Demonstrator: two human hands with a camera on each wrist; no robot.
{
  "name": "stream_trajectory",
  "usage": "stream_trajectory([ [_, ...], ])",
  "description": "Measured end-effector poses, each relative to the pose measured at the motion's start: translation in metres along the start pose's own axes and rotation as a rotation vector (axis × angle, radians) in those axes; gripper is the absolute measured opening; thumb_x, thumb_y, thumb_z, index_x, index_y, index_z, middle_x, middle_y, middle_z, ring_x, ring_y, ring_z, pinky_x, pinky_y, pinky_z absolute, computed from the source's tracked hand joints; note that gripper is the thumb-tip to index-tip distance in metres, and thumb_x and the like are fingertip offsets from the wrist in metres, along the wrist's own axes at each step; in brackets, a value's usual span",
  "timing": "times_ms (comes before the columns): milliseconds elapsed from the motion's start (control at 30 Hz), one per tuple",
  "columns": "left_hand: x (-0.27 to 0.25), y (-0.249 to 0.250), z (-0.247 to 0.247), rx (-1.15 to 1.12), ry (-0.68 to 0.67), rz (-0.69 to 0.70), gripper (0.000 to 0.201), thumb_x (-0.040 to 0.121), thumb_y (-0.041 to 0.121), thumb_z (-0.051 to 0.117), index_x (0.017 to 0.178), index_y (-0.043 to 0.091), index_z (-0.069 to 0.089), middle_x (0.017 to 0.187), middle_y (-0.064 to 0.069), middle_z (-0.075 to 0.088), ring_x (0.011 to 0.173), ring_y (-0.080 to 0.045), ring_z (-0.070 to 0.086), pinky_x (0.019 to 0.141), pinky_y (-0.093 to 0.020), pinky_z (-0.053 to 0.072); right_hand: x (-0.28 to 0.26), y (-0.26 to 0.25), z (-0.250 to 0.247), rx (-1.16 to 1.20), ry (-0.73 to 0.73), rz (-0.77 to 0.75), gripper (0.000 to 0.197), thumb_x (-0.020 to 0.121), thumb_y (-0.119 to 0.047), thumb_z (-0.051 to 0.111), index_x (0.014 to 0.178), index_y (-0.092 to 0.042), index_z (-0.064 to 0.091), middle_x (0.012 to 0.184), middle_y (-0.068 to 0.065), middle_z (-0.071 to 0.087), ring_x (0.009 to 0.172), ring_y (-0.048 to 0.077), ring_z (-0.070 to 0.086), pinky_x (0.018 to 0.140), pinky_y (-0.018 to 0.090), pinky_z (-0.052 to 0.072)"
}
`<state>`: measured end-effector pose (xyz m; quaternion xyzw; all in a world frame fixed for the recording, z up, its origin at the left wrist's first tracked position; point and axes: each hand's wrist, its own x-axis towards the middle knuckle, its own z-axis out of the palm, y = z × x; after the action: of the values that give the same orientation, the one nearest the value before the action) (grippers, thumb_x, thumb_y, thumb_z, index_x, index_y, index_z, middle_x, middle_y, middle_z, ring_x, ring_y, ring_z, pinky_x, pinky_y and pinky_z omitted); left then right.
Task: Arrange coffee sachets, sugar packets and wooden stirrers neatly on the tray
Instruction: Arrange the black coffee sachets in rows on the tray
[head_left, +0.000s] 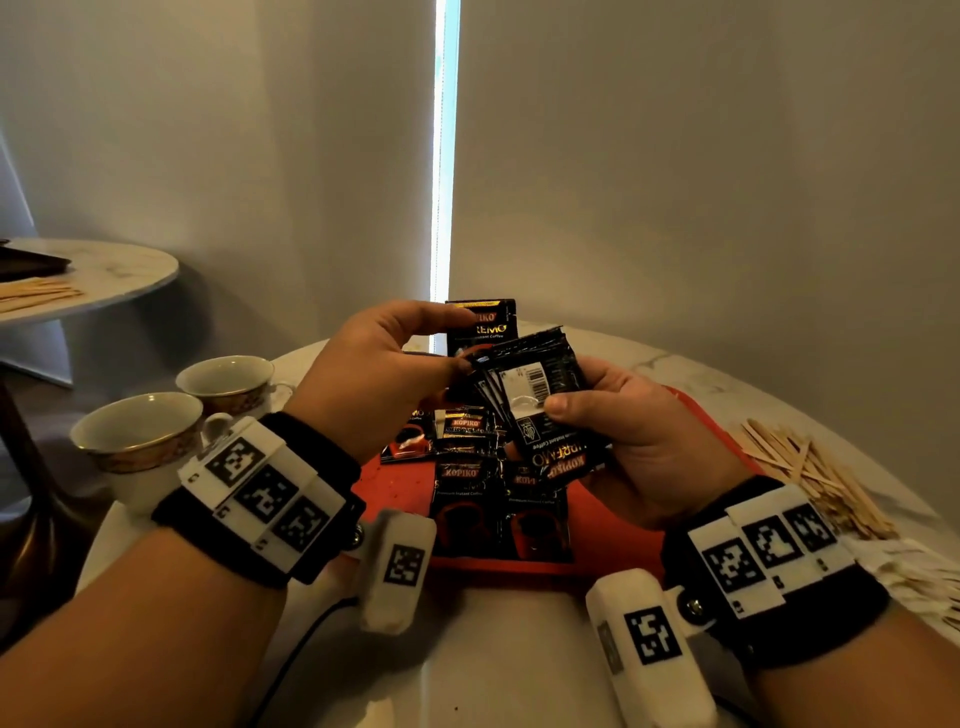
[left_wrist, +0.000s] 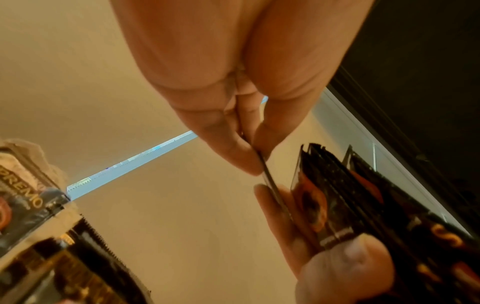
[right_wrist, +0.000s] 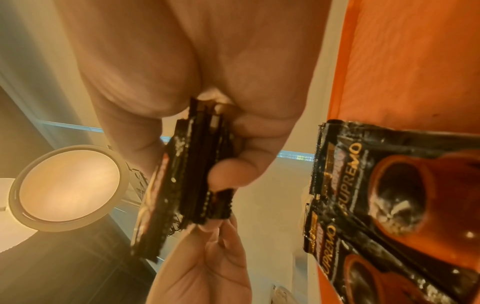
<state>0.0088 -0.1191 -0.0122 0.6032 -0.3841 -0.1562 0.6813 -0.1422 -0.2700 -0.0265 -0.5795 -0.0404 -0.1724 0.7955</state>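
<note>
Several black Kopiko coffee sachets (head_left: 470, 499) lie on the red tray (head_left: 395, 493) on the marble table (head_left: 519, 675). Above them, the right hand (head_left: 649, 441) grips a fanned sachet stack (head_left: 540, 400); the left hand (head_left: 374, 374) pinches one sachet (head_left: 485, 325). Wooden stirrers (head_left: 810, 467) lie right of the tray.

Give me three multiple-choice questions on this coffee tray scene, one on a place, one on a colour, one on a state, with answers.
1. Where do the wooden stirrers lie?
A. in a cup
B. on the table, right of the tray
C. on the sachets

2. What colour is the tray?
A. red-orange
B. blue
C. white

3. What does the right hand do?
A. rests flat
B. lifts a cup
C. holds a stack of sachets

Answers: B, the pile lies beside the tray's right edge; A, its bare surface shows red-orange; C, thumb and fingers grip the stack while the left hand pinches one sachet.
</note>
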Motion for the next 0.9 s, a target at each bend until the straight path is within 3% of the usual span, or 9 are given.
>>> stream_trajectory([
  [133, 0.003, 0.005, -0.016, -0.085, 0.042, -0.051, 0.045, 0.084, -0.016, 0.061, 0.118, 0.013, 0.065, 0.123, -0.007, 0.064, 0.087, -0.028, 0.076, 0.065, -0.031, 0.062, 0.001, -0.010, -0.007, 0.011, 0.109, -0.060, 0.031, 0.076, 0.005, 0.062, 0.106, -0.001, 0.067, 0.087, 0.018, 0.071, 0.068, 0.029, 0.072, 0.056, 0.032, 0.059],
  [267, 0.008, 0.002, -0.037, -0.028, 0.087, -0.185, 0.051, 0.085, -0.020, 0.056, 0.123, 0.013, 0.062, 0.118, -0.005, 0.067, 0.082, -0.020, 0.076, 0.065, -0.031, 0.062, 0.005, -0.012, -0.025, 0.053, 0.329, -0.071, 0.026, 0.079, -0.012, 0.057, 0.104, -0.005, 0.061, 0.080, 0.010, 0.071, 0.067, 0.023, 0.072, 0.047, 0.023, 0.053],
  [367, 0.013, -0.008, -0.047, 0.033, 0.121, -0.276, 0.053, 0.084, -0.021, 0.055, 0.121, 0.016, 0.063, 0.115, -0.008, 0.070, 0.088, -0.023, 0.075, 0.065, -0.033, 0.061, 0.008, -0.004, -0.041, 0.111, 0.477, -0.016, 0.009, 0.091, -0.009, 0.053, 0.098, -0.005, 0.057, 0.073, 0.011, 0.070, 0.063, 0.020, 0.072, 0.041, 0.019, 0.049],
  [433, 0.016, -0.013, -0.051, 0.032, 0.135, -0.315, 0.049, 0.085, -0.023, 0.052, 0.115, 0.013, 0.065, 0.112, -0.013, 0.071, 0.088, -0.026, 0.074, 0.071, -0.038, 0.061, 0.009, 0.000, -0.050, 0.125, 0.532, 0.032, 0.010, 0.096, -0.010, 0.049, 0.094, -0.005, 0.058, 0.070, 0.011, 0.070, 0.060, 0.019, 0.071, 0.039, 0.018, 0.048],
  [533, 0.017, -0.019, -0.053, 0.061, 0.152, -0.403, 0.038, 0.086, -0.021, 0.050, 0.106, 0.006, 0.069, 0.108, -0.019, 0.073, 0.093, -0.030, 0.073, 0.081, -0.044, 0.059, 0.009, 0.004, -0.056, 0.117, 0.578, 0.071, 0.014, 0.097, -0.011, 0.048, 0.091, -0.006, 0.059, 0.068, 0.009, 0.070, 0.059, 0.018, 0.069, 0.038, 0.017, 0.045],
  [667, 0.017, -0.023, -0.053, 0.187, 0.144, -0.508, 0.034, 0.090, -0.015, 0.050, 0.096, 0.007, 0.075, 0.101, -0.015, 0.073, 0.081, -0.021, 0.066, 0.059, -0.032, 0.049, 0.010, 0.007, -0.058, 0.107, 0.604, 0.095, 0.012, 0.096, -0.012, 0.051, 0.090, -0.007, 0.060, 0.073, 0.009, 0.070, 0.065, 0.020, 0.069, 0.040, 0.018, 0.046],
  [767, 0.015, -0.022, -0.054, 0.247, 0.122, -0.601, 0.030, 0.093, -0.008, 0.052, 0.096, 0.007, 0.077, 0.099, -0.014, 0.071, 0.072, -0.017, 0.056, 0.053, -0.028, 0.044, 0.010, 0.008, -0.058, 0.104, 0.596, 0.101, 0.010, 0.096, -0.012, 0.052, 0.094, -0.006, 0.060, 0.076, 0.010, 0.070, 0.064, 0.019, 0.070, 0.040, 0.018, 0.046],
  [900, 0.015, -0.021, -0.056, 0.261, 0.111, -0.684, 0.020, 0.093, 0.004, 0.060, 0.093, 0.008, 0.080, 0.113, -0.020, 0.072, 0.085, -0.025, 0.059, 0.061, -0.032, 0.050, 0.011, 0.009, -0.059, 0.086, 0.589, 0.099, 0.011, 0.096, -0.012, 0.052, 0.094, -0.006, 0.060, 0.081, 0.011, 0.069, 0.068, 0.020, 0.070, 0.042, 0.019, 0.047],
])
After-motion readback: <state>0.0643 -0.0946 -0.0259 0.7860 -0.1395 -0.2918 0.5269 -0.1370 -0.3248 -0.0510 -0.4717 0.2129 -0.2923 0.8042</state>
